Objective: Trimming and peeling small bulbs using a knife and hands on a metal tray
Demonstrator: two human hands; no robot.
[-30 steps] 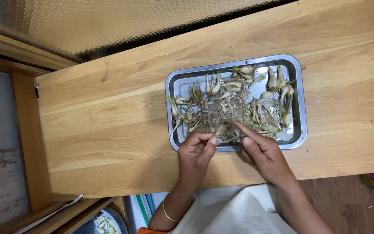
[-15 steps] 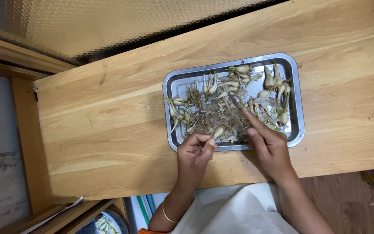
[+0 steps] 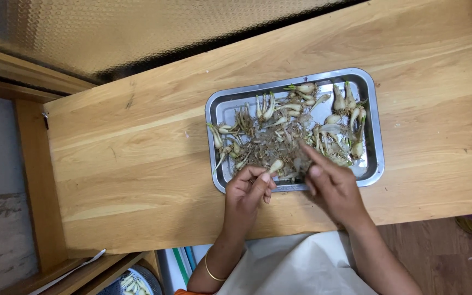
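Left hand [image 3: 247,191] fingers pinch a small bulb [image 3: 275,165]; right hand [image 3: 331,186] fingers extend open over the tray [image 3: 375,136].

right hand [image 3: 331,186] motion-blurred, its grip unreadable; tray [image 3: 222,109] near rim hidden behind both hands; bowl [image 3: 132,281] cut by bottom edge; peel scraps too small to resolve

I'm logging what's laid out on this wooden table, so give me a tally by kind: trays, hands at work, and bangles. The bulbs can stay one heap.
Metal tray: 1
Heap of small sprouted bulbs: 1, too tangled to count singly
Hands: 2, left hand pinching one bulb, right hand reaching into the heap
Gold bangle: 1
Total: 5
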